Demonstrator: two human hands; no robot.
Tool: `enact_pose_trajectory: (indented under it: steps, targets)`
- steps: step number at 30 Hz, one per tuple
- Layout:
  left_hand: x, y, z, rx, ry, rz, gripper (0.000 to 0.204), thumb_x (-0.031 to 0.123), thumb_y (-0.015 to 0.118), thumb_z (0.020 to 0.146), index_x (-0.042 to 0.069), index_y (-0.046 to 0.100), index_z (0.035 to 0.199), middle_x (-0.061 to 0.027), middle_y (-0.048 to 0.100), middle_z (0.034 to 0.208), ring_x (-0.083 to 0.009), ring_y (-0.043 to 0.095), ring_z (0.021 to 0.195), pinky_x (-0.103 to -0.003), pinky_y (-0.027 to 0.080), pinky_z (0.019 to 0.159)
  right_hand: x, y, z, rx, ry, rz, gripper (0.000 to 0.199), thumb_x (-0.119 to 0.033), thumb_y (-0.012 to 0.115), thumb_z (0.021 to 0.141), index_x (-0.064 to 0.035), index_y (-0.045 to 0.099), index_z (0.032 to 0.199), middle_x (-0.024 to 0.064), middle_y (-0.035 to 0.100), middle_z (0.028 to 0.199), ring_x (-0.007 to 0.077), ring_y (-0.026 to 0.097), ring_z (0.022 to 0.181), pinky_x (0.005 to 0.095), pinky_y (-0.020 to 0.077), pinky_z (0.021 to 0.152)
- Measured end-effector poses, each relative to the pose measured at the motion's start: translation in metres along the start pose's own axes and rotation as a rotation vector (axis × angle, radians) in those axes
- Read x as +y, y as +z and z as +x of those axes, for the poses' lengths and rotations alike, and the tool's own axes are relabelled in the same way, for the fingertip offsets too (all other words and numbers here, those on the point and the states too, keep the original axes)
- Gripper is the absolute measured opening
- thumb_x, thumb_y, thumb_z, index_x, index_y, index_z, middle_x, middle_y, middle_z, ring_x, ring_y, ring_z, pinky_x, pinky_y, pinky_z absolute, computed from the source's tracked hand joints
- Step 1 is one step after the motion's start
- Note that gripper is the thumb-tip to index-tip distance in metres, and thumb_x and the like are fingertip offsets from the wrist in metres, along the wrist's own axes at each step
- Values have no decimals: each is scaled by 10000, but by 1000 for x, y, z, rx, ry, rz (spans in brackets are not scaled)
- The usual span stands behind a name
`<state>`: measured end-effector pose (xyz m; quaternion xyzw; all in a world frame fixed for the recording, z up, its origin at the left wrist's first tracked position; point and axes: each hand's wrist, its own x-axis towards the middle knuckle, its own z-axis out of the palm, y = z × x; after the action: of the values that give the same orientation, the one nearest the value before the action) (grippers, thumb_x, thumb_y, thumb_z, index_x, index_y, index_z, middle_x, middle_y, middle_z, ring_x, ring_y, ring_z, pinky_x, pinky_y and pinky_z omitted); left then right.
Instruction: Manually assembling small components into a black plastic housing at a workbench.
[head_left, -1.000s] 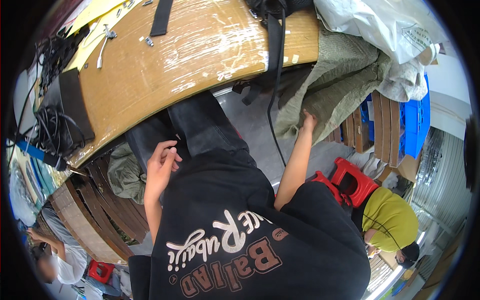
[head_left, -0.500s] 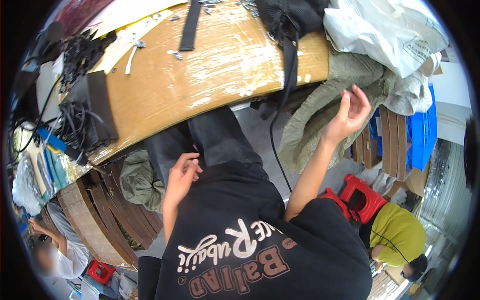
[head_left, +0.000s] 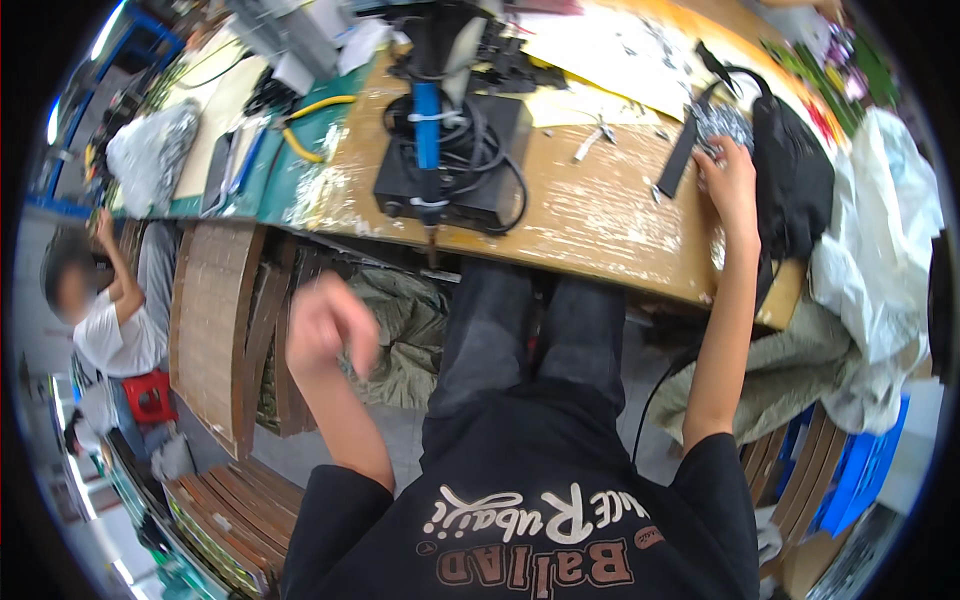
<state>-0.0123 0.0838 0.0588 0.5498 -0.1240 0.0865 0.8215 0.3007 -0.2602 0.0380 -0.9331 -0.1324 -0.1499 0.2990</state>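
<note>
My right hand (head_left: 728, 180) reaches over the workbench to a heap of small silvery metal pieces (head_left: 722, 124). Its fingertips are at the heap's near edge, thumb and fingers apart. Just left of it lies a flat black strap (head_left: 679, 158); to the right rests a black fabric bag (head_left: 790, 170) with straps. My left hand (head_left: 330, 325) is in the air in front of the bench, left of my legs. Motion smears its fingers, and I see nothing held in it.
A blue-handled tool (head_left: 427, 125) stands before a black box (head_left: 512, 150) with coiled cables. White plastic sheeting (head_left: 865, 240) hangs at the right over grey-green cloth (head_left: 780, 375). Brown boards (head_left: 215, 330) stand below at the left. A person in white (head_left: 125, 335) sits far left.
My right hand has gone from the air beside the bench to the metal heap. The left hand has moved left and is blurred. The view has swung, bringing more of the bench in.
</note>
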Motion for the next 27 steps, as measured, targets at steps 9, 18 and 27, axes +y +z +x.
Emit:
enact_pose_trajectory:
  steps: [9,18,27]
  targets:
    - [5,-140,186,484,-39,1222,316,266,641,753,59,547,973,-66,608,841,-169,586,741,-275,462,642,-2,1,-8,26,-106,-56,148,-44,614,718,21,511,801,189,552,759,348,536,705,394,428,628]
    - [-85,-327,291,-116,28,1794,708,479,678,600,-81,512,1001,-260,568,1005,-365,555,947,-387,447,808,-30,-16,-58,48,31,356,128,9,637,719,28,513,744,74,543,647,128,518,600,252,424,584]
    - [-4,-135,234,536,-211,1095,229,206,637,758,0,539,782,-64,554,642,-131,560,529,-259,460,427,-7,-37,-84,54,222,575,88,7,609,769,17,523,788,40,566,697,75,536,620,200,433,580]
